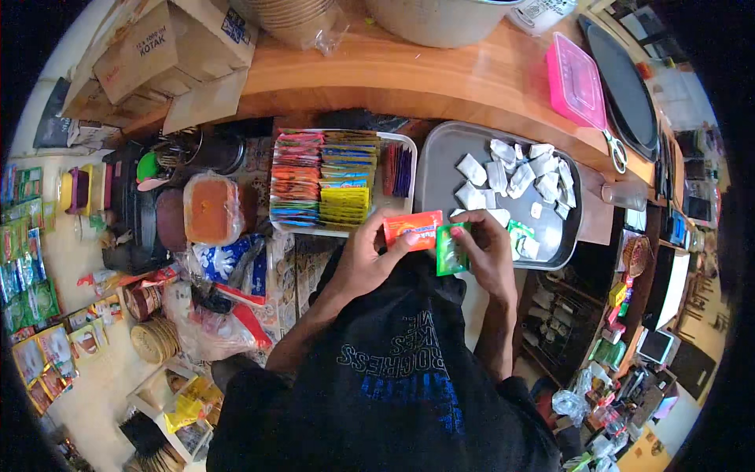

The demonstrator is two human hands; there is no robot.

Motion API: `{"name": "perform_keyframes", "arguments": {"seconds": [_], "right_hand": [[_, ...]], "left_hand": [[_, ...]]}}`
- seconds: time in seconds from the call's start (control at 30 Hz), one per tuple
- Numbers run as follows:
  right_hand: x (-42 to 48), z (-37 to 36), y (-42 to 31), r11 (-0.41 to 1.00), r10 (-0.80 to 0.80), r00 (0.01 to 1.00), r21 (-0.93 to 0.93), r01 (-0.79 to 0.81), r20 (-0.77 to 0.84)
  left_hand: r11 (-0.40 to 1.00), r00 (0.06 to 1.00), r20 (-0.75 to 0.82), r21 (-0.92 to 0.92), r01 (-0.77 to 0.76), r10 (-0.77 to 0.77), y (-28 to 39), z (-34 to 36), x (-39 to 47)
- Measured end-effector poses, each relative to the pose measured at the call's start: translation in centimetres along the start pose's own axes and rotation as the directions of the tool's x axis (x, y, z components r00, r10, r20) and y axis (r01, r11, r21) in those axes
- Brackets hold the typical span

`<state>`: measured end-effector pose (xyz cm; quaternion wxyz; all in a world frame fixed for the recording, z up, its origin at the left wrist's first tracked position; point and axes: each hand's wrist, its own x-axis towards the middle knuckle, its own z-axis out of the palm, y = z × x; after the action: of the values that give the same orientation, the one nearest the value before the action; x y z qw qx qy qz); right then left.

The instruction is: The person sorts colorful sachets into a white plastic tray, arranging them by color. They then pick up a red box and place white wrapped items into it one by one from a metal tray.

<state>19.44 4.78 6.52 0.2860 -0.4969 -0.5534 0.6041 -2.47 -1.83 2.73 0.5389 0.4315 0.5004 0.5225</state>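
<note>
My left hand (374,253) pinches an orange-red sachet (407,229) between thumb and fingers. Against its right end, my right hand (486,251) grips a green sachet (452,259). Both hands are close together in front of my chest, over the gap between two trays. Behind and left of them, a white tray (407,141) holds rows of red, orange, blue, yellow and purple sachets (345,203). On the right, a dark grey tray (433,168) bears several white paper packets (521,180) and a green-and-white packet (522,236), partly hidden by my right hand.
A wooden counter (365,74) spans the back, with an open cardboard box (177,59), a large metal pot (442,23), a pink lidded container (575,82) and scissors (615,150). Left are a tub with orange contents (211,206) and plastic bags. A clear cup (624,194) stands right.
</note>
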Motion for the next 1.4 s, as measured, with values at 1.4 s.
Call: {"name": "perform_keyframes", "arguments": {"seconds": [1.4], "right_hand": [[0.0, 3.4, -5.0, 0.757, -0.242, 0.938, -0.556, 0.343, 0.25]], "left_hand": [[0.749, 0.942, 0.281, 0.579, -0.32, 0.186, 4.5, -5.1, 1.1]]}}
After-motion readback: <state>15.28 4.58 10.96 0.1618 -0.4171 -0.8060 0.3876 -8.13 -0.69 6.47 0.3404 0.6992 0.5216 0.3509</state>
